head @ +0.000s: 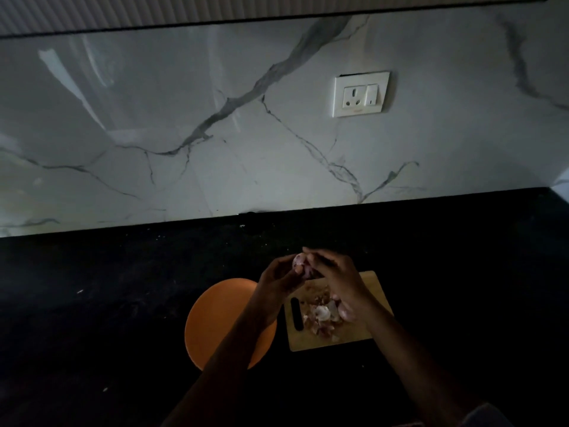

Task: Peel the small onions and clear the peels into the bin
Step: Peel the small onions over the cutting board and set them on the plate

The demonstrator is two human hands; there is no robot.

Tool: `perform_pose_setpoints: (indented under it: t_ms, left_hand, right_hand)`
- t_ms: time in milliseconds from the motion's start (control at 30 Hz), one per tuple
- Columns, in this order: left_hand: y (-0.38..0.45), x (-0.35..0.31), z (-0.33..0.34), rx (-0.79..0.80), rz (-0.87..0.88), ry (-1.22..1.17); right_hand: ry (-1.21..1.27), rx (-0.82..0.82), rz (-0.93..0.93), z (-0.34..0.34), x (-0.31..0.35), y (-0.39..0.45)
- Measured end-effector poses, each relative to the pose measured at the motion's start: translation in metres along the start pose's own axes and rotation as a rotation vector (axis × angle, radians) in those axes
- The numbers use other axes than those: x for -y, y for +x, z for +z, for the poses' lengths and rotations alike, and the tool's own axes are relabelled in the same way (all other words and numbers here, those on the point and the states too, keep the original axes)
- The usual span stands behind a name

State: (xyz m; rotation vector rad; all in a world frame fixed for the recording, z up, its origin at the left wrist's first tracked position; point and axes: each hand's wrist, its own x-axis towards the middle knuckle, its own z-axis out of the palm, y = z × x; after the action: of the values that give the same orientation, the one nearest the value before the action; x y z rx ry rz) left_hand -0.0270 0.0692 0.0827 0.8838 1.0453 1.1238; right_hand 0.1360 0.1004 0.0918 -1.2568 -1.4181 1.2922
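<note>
A small pinkish onion (300,264) is held up between both hands above the dark counter. My left hand (277,280) cups it from the left and below. My right hand (334,280) pinches it from the right with its fingertips. Below them lies a wooden cutting board (372,329) with a heap of onion peels (320,318) and pale onion pieces. My right hand hides part of the board. No bin is in view.
An orange round plate (215,322) sits left of the board, partly under my left forearm. A dark knife handle (296,314) lies on the board's left edge. The black counter (107,303) meets a marble backsplash with a wall socket (361,94).
</note>
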Motion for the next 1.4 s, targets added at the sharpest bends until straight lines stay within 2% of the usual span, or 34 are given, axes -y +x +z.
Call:
perform_pose_setpoints:
  t_ms: [133, 300, 433, 567, 733, 867, 1033, 1133, 1233, 1333, 1400]
  left_hand:
    - [0.001, 0.004, -0.003, 0.023, -0.008, -0.037]
    - [0.002, 0.006, -0.007, 0.013, -0.041, -0.059]
    - [0.003, 0.001, -0.008, 0.019, -0.074, -0.080]
    - [0.003, -0.001, -0.009, 0.016, -0.120, -0.121]
    - [0.003, 0.002, -0.011, -0.004, -0.146, -0.185]
    - [0.004, 0.000, -0.005, -0.005, -0.146, -0.185]
    - [0.008, -0.008, -0.002, -0.017, -0.206, -0.232]
    - [0.010, -0.004, -0.005, -0.038, -0.185, -0.176]
    - [0.009, 0.001, -0.007, -0.045, -0.142, -0.102]
    - [0.009, 0.000, -0.012, -0.034, -0.085, -0.048]
    - [0.009, 0.002, -0.015, -0.037, -0.041, -0.010]
  right_hand:
    - [0.038, -0.073, 0.012, 0.007, -0.002, -0.001]
    - [-0.113, -0.220, 0.026, 0.006, -0.011, 0.004]
    - [-0.167, -0.183, 0.009, -0.002, -0.007, 0.006]
    - [-0.126, -0.245, 0.090, -0.013, -0.006, 0.001]
    - [0.009, -0.166, 0.257, -0.017, -0.007, -0.010]
    - [0.211, -0.005, 0.251, -0.008, -0.004, -0.013]
    - [0.212, -0.063, 0.274, -0.006, 0.005, -0.013]
    - [0.184, -0.094, 0.260, -0.009, 0.005, -0.011]
    - [0.070, -0.111, 0.233, -0.012, 0.000, -0.005]
    - [-0.256, -0.062, 0.219, -0.020, -0.010, -0.003]
    - [-0.470, 0.046, 0.250, -0.027, -0.017, -0.005]
